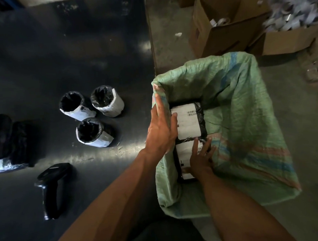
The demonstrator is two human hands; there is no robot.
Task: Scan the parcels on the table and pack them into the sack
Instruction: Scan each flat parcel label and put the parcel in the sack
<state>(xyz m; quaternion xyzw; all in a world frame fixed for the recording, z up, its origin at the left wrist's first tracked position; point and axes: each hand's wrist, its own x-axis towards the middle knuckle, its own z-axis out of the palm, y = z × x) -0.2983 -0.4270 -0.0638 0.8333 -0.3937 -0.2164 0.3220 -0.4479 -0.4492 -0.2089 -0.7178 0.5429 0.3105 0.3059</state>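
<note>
An open brown cardboard box (228,21) stands on the grey concrete floor (169,36) at one o'clock, flaps up, with pale crumpled scraps inside. Touching it at two o'clock is a second cardboard box (287,41), heaped over its rim with white paper and plastic waste (296,7). At three o'clock, by the frame edge, lies a blurred bundle of clear wrapping (317,67). A small white scrap (178,34) lies alone on the floor at twelve o'clock.
</note>
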